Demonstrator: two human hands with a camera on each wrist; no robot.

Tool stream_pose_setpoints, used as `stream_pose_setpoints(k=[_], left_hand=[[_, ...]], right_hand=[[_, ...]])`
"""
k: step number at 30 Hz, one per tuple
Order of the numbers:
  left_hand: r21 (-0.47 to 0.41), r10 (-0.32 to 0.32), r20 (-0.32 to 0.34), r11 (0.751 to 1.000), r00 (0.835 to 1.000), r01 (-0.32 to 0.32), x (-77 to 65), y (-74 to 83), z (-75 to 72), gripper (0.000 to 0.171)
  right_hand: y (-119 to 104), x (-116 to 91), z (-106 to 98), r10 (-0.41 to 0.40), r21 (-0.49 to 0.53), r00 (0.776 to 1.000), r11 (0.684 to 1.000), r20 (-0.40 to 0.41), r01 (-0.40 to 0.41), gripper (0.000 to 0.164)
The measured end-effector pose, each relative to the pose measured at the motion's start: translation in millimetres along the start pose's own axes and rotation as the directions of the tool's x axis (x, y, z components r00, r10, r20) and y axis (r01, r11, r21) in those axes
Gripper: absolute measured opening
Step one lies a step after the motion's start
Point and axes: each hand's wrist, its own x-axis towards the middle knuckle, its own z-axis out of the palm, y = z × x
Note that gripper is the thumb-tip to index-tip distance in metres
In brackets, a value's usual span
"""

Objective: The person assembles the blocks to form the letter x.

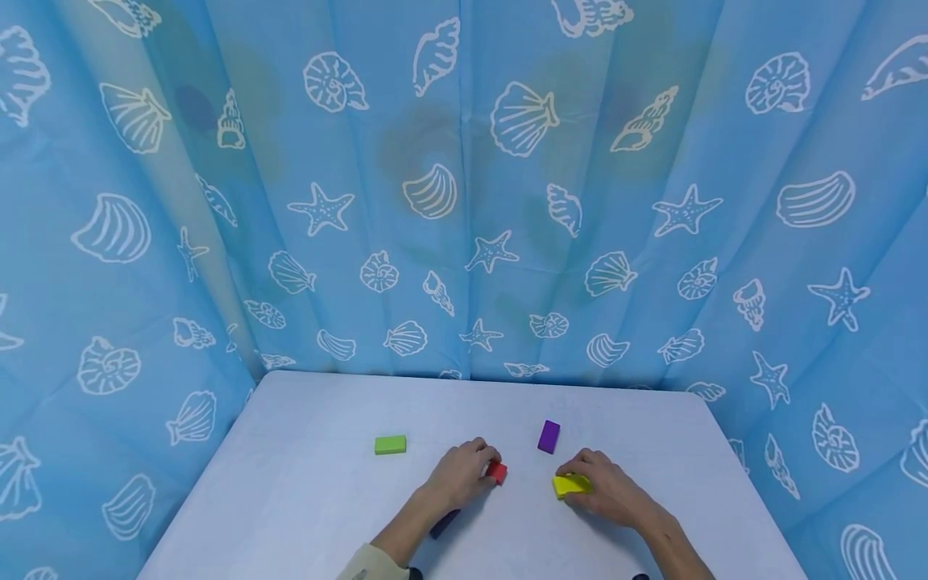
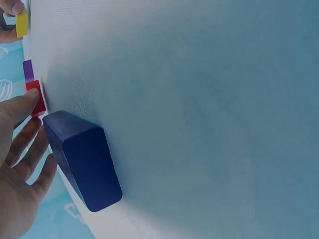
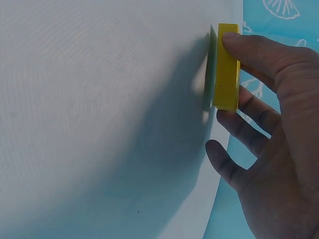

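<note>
My left hand pinches a red block between thumb and fingers, over the middle of the table. Below that hand, partly covered by the forearm, lies a dark blue block, which looms large in the left wrist view. On the right, the thumb and fingers of my right hand grip a yellow block. The right wrist view shows the thumb on the near face of the yellow block, with a shadow beside it on the white surface.
A purple block lies behind and between the two hands. Farther left sits a light green block. The white table ends at the back against a blue curtain printed with shells and starfish.
</note>
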Motion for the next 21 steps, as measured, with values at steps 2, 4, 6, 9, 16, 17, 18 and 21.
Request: stream_pose_setpoints(k=[2, 4, 6, 9, 16, 17, 18, 21], left_hand=[[-0.001, 0.003, 0.001, 1.0, 1.0, -0.003, -1.1, -0.5, -1.0, 0.034], [-0.006, 0.004, 0.001, 1.0, 1.0, -0.004, -2.4, -0.9, -1.8, 0.034], [-0.012, 0.003, 0.0, 1.0, 1.0, -0.003, -3.5, -1.1, -2.4, 0.034], [-0.018, 0.002, -0.001, 1.0, 1.0, -0.002, -4.5, -2.2, -2.2, 0.034], [-0.043, 0.016, 0.002, 0.999, 1.0, -0.016, -5.8, -4.6, -2.1, 0.034], [-0.046, 0.015, 0.005, 0.999, 1.0, -0.015, -6.1, -4.8, -2.4, 0.034], [-0.049, 0.013, 0.009, 0.999, 1.0, -0.012, -6.5, -4.7, -3.0, 0.034], [-0.057, 0.009, 0.018, 0.998, 1.0, -0.008, -7.3, -4.4, -4.8, 0.034]], right_hand=[[-1, 1, 0, -0.007, 0.001, 1.0, 1.0, -0.002, 0.007, 0.034], [-2, 1, 1, -0.012, -0.001, 1.0, 1.0, -0.001, 0.012, 0.034], [-3, 2, 1, -0.017, 0.0, 1.0, 1.0, 0.004, 0.017, 0.034], [-5, 4, 2, -0.023, -0.003, 1.0, 1.0, 0.011, 0.023, 0.035], [-9, 6, 5, -0.019, 0.003, 1.0, 1.0, 0.017, 0.019, 0.035], [-10, 6, 5, -0.019, 0.005, 1.0, 1.0, 0.019, 0.019, 0.035], [-11, 6, 5, -0.018, 0.008, 1.0, 1.0, 0.02, 0.018, 0.035], [-13, 6, 5, -0.021, 0.012, 1.0, 1.0, 0.023, 0.021, 0.035]])
